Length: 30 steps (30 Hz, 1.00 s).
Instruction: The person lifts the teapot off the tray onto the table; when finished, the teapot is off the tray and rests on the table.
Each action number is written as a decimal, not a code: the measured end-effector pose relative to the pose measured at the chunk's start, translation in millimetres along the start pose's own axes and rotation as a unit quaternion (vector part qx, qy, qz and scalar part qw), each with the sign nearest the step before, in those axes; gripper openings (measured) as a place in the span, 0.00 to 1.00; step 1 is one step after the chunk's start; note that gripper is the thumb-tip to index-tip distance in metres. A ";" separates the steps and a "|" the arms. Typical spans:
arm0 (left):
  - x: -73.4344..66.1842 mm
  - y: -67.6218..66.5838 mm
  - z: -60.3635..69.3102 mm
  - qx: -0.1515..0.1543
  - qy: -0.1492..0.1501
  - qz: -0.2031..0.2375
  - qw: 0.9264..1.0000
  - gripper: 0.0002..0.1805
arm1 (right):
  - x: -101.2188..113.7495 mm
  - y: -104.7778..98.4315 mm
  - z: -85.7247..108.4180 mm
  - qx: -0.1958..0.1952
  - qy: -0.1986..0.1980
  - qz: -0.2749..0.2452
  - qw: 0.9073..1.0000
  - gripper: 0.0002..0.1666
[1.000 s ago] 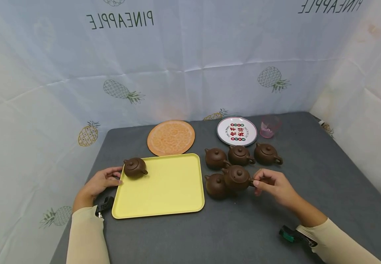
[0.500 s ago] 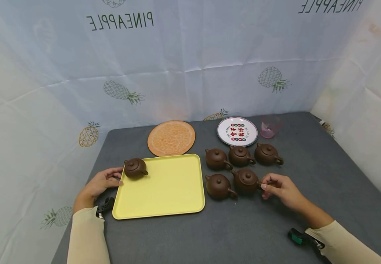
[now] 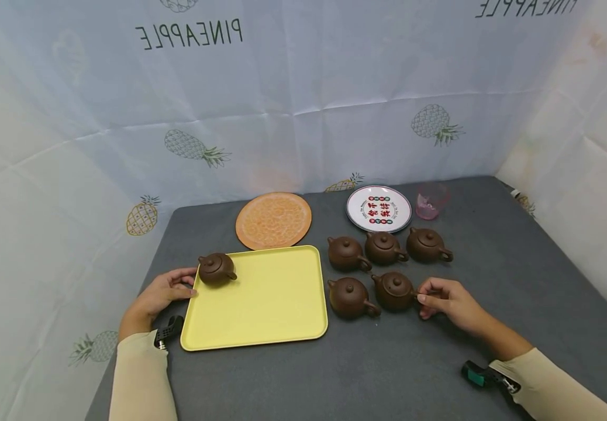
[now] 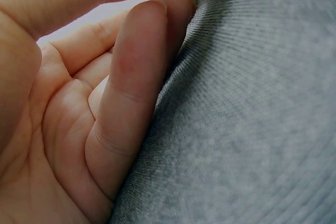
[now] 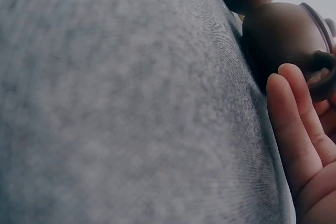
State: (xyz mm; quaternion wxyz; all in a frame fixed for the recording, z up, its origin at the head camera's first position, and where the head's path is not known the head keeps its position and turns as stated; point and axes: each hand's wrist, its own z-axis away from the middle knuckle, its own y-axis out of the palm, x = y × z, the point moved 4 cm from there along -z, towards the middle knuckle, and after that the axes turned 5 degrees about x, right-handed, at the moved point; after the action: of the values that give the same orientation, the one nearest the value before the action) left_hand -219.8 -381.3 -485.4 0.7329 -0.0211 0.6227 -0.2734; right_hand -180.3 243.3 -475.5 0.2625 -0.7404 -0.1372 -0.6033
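Note:
In the head view, a small brown lidded teapot [image 3: 394,291] rests on the table at the front of a group of similar teapots. My right hand [image 3: 448,301] pinches its handle; the right wrist view shows the fingers [image 5: 286,108] beside the handle and the pot's round body [image 5: 281,38]. Just left of it stands another teapot [image 3: 349,298]. My left hand [image 3: 164,290] holds the left rim of a yellow tray [image 3: 261,304], its fingertips close together at that edge in the left wrist view. One teapot [image 3: 216,269] sits in the tray's back left corner.
Behind the held pot stand three more teapots, the middle one [image 3: 384,248] among them. Farther back are a round orange-brown mat [image 3: 273,220], a white plate [image 3: 379,209] with red writing and a pink clear cup [image 3: 430,202]. Pineapple-printed cloth encloses the grey table [image 3: 282,380].
My right hand has carried the teapot right and forward, from overlapping the front left pot down onto the table beside it. My left hand and the tray have stayed put.

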 end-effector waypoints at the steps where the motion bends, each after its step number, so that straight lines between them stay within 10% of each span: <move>1: 0.8 -0.1 -0.2 -0.001 -0.001 0.003 1.000 0.38 | -0.5 -0.1 0.1 0.003 -0.001 0.000 1.000 0.05; 17: -4.7 1.0 1.9 -0.002 0.006 -0.006 1.000 0.37 | -0.1 2.1 -0.4 0.025 0.023 0.011 0.999 0.07; 30: -3.3 0.6 1.3 -0.002 0.016 -0.008 1.000 0.36 | 35.5 -12.5 -18.1 -0.038 0.033 0.165 0.985 0.06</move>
State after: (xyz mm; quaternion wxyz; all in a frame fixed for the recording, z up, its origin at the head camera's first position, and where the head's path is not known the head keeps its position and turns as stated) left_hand -218.6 -379.8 -482.3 0.7205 -0.0229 0.6346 -0.2786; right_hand -193.4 239.6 -436.0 0.3347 -0.7422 0.0182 -0.5804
